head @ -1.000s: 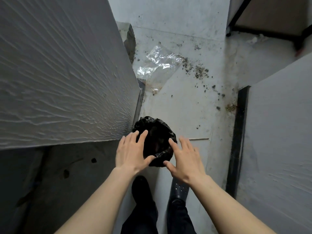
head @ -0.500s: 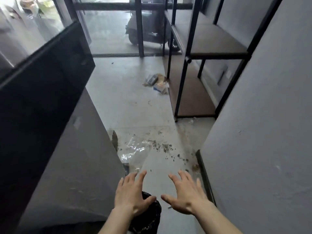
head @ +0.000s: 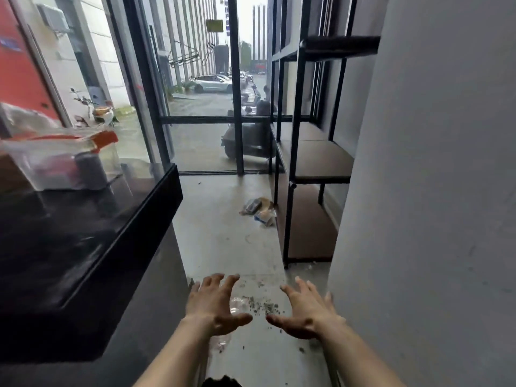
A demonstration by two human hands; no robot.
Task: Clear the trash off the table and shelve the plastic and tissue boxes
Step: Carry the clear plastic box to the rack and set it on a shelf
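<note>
My left hand (head: 213, 305) and my right hand (head: 305, 312) are held out in front of me over the floor, fingers spread, nothing in either. A clear plastic box (head: 60, 160) with an orange-red lid stands on the black table (head: 117, 236) at the left, blurred. A sliver of the black trash bag (head: 222, 382) shows at the bottom edge below my arms. A clear plastic wrapper (head: 237, 305) lies on the floor, partly hidden behind my left hand. The black metal shelf (head: 315, 160) with brown boards stands at the right.
A grey wall (head: 432, 191) closes the right side. Loose wrappers (head: 259, 209) lie on the floor by the shelf's foot, and dirt specks (head: 264, 307) lie between my hands. Glass doors (head: 209, 107) ahead show a scooter and a street outside.
My view has swung up from the black bag on the floor to the room ahead. Both hands have come off the bag and stay spread in front of me.
</note>
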